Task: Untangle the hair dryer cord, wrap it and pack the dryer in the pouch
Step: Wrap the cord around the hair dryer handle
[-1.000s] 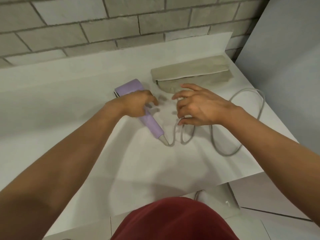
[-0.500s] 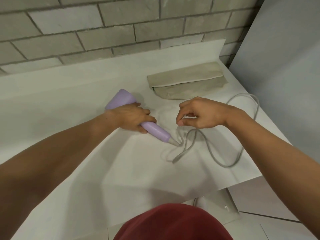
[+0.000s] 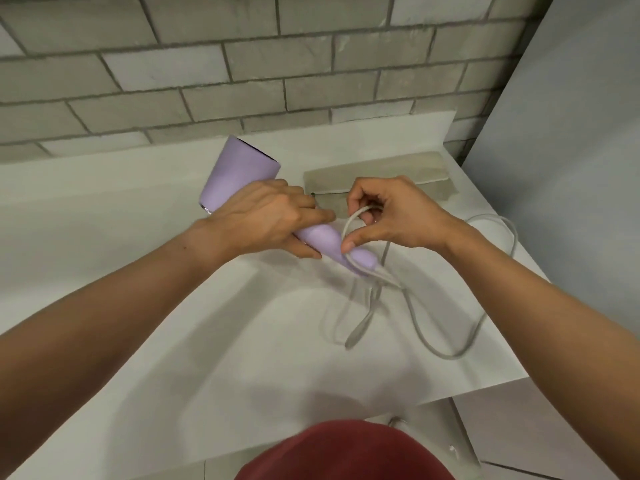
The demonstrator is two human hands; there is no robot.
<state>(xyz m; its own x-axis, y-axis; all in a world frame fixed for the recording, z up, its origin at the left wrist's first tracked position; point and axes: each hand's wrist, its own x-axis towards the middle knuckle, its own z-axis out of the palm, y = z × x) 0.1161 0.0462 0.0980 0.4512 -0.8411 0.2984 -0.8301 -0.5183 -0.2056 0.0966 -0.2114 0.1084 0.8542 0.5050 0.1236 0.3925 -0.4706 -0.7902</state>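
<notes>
Nearest you, below the hair dryer [image 3: 239, 171], a red garment [image 3: 339, 452] fills the bottom edge, and the white surface [image 3: 173, 341] spreads beyond it. On that surface, on your side of the dryer's handle end and out to its right, the grey cord [image 3: 433, 344] lies in loose loops that cross one another just under the handle tip. Your left hand [image 3: 266, 216] is wrapped around the dryer's lilac handle, fingers curled over it. Your right hand [image 3: 391, 213] is just right of the left. It pinches a raised loop of cord between thumb and fingers, and the thumb tip presses the strand against the lower handle. The dryer's barrel tilts up and away to the left. Beyond the handle, partly behind your right hand, the beige pouch [image 3: 415, 168] lies flat. A grey brick wall [image 3: 242, 64] stands behind the dryer.
</notes>
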